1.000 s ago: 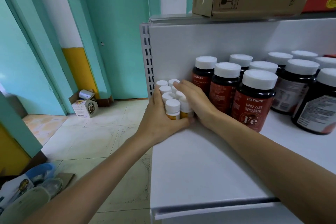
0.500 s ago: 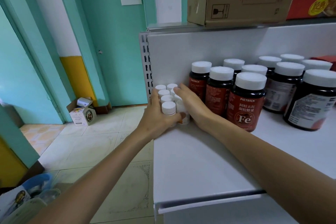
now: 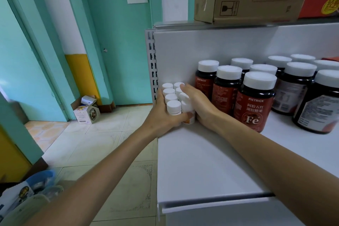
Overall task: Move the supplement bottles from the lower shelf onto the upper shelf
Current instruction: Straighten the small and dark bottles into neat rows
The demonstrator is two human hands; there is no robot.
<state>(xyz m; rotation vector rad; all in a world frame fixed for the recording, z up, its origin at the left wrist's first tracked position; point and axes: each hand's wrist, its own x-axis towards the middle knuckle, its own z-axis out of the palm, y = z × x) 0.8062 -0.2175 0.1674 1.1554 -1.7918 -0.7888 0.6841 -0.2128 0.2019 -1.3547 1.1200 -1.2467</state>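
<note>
Step in hand: seating the small bottles (image 3: 173, 105) on the shelf (image 3: 201, 161), in its far-left corner at 9 o'clock from the large dark bottles (image 3: 255, 101).

Left hand (image 3: 163, 121) wraps the cluster's left side, thumb hooked across the front bottle. Right hand (image 3: 200, 104) presses the right flank, fingers nearly straight.

Next move, judged: let go evenly so none tips, then fetch more.

Versus 1.0 s ago: cluster and both hands are barely shifted.
</note>
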